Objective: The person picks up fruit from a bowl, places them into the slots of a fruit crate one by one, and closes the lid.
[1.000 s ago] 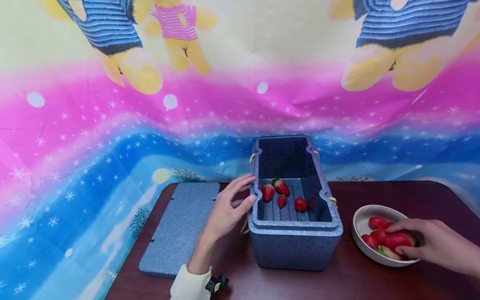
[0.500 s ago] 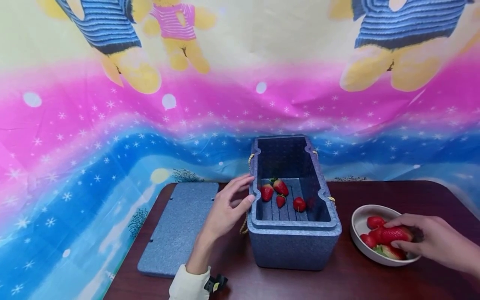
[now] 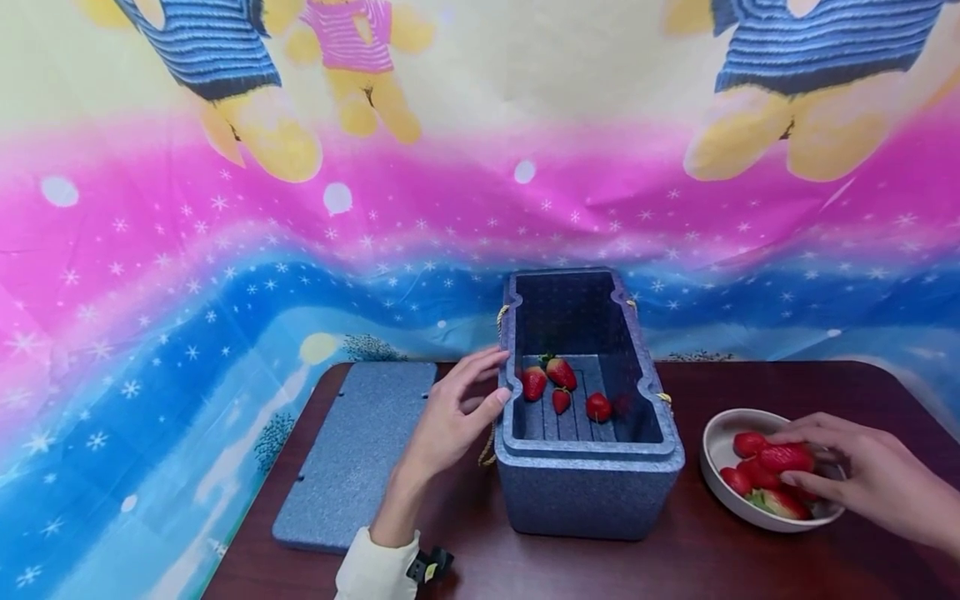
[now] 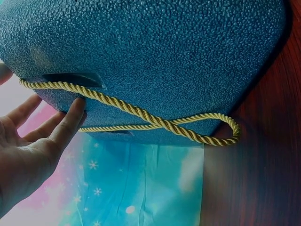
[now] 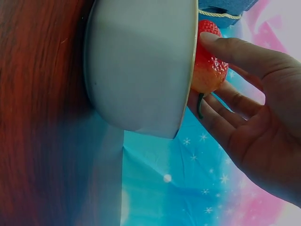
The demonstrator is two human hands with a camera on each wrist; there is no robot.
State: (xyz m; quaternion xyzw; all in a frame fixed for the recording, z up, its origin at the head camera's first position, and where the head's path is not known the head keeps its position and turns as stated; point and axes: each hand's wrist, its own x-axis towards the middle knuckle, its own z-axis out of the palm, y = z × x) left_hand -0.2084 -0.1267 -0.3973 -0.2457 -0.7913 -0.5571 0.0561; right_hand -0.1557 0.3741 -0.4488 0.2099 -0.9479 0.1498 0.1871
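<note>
My right hand [image 3: 870, 471] pinches a red strawberry [image 5: 211, 61] at the top of a white bowl [image 5: 141, 66], thumb on one side and fingers on the other. Its green stem dangles at the pale end in the right wrist view. More strawberries [image 3: 759, 475] lie beneath it in the bowl. With fingers spread and relaxed, my left hand [image 3: 446, 421] touches the left rim of a grey-blue foam box [image 3: 588, 500]. Inside that box several strawberries [image 3: 561, 375] lie on the ribbed floor. A gold rope [image 4: 136, 110] loops along the box's side near the left fingers.
A flat foam lid [image 3: 352, 450] lies on the dark wood table [image 3: 705, 558], left of the box. Behind the table hangs a colourful printed cloth [image 3: 450, 208] with bears and snowflakes.
My right hand has raised the strawberry slightly and shifted it a little left over the bowl. The left hand stays at the box rim.
</note>
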